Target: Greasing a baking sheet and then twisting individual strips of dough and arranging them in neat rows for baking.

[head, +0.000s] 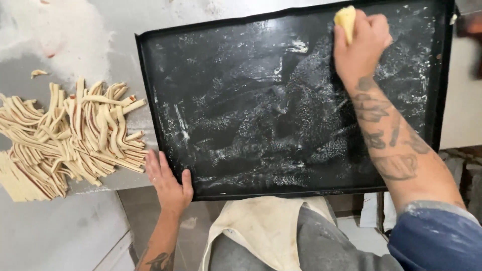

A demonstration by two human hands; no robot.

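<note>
The grey tabletop (125, 35) carries the scene, dusted with flour at its 11 o'clock corner. The largest item on it is a black baking tray (241, 150), lying flat with its near edge overhanging the tabletop toward the person; its surface is smeared with pale, greasy streaks and flour specks.

At 9 o'clock from the tray lies a loose pile of dough strips (70, 140) — pale, with a reddish line along some edges — set well clear of the tray rim. One small dough scrap (37, 73) sits apart at 11 o'clock of the pile.

The left hand (168, 183) clamps the tray's near left corner, thumb on the upper face and fingers along the side wall, apparently to steady the overhanging tray.

The right hand (364, 42) is closed around a yellow lump (345, 20), possibly butter or a sponge — which cannot be determined. It is pressed to the tray surface at the 1 o'clock corner; the streaks suggest a coating action.

A cream apron (261, 231) is visible below the tray.
</note>
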